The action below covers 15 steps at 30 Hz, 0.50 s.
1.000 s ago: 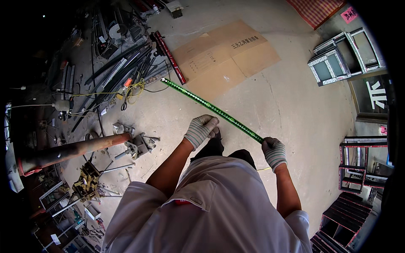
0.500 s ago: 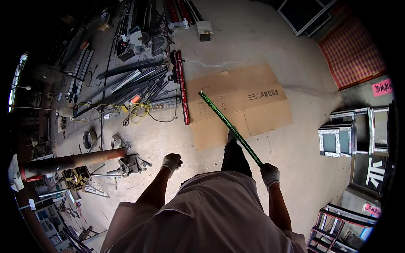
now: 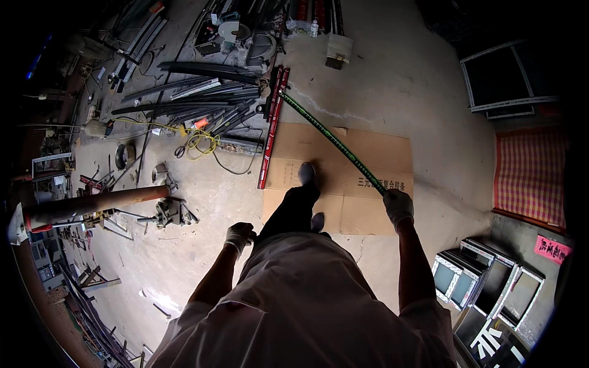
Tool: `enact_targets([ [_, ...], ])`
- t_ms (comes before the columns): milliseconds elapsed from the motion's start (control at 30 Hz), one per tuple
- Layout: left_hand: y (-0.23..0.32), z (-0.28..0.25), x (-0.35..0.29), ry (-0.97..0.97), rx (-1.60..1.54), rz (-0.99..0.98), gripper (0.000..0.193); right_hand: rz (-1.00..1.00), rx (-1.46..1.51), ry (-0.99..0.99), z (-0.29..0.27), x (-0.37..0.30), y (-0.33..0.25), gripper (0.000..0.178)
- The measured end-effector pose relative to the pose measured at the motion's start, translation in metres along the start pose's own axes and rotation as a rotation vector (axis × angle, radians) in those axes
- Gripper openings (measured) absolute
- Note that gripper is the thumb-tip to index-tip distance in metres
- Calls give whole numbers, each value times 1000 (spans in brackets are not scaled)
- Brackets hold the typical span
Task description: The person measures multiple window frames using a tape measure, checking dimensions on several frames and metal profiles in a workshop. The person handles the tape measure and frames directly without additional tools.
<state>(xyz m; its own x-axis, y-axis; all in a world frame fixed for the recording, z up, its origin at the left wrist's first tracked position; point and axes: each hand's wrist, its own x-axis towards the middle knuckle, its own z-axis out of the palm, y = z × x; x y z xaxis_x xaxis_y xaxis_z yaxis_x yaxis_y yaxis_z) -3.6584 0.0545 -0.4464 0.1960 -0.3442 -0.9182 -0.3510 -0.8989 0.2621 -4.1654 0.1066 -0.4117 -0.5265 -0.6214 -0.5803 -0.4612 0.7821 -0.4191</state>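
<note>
My right hand (image 3: 399, 207), in a pale work glove, is closed round the near end of a long, thin green-and-black bar (image 3: 331, 138). The bar slants up to the left over a flattened cardboard sheet (image 3: 375, 150), its far tip overlapping the upper part of a red bar (image 3: 273, 132) along the sheet's left side. My left hand (image 3: 240, 234), also gloved, hangs by my left side with its fingers curled in and nothing visible in them. Both my dark shoes (image 3: 307, 173) are over the cardboard.
Dark metal profiles (image 3: 202, 92) lie piled at upper left, near a cut-off saw (image 3: 235, 30). A yellow cable (image 3: 201, 142) coils below them. A long rusty pipe (image 3: 104, 204) reaches in from the left. Framed panels (image 3: 454, 283) lean at right, near a checked cloth (image 3: 529, 178).
I have stepped forward, and both shoes now show over the cardboard. The green-and-black bar has moved forward with my right hand, its tip now at the red bar. My left hand stays curled.
</note>
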Motion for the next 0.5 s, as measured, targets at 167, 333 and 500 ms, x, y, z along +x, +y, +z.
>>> enact_targets([
  [167, 62, 16, 61, -43, -40, -131, 15, 13, -37, -61, 10, 68, -27, 27],
  [333, 188, 30, 111, -32, -124, -56, 13, 35, -55, -86, -6, 124, -57, 29],
  [500, 348, 65, 104, -75, -253, 232, 15, 30, -40, -101, -50, 195, -113, 27],
])
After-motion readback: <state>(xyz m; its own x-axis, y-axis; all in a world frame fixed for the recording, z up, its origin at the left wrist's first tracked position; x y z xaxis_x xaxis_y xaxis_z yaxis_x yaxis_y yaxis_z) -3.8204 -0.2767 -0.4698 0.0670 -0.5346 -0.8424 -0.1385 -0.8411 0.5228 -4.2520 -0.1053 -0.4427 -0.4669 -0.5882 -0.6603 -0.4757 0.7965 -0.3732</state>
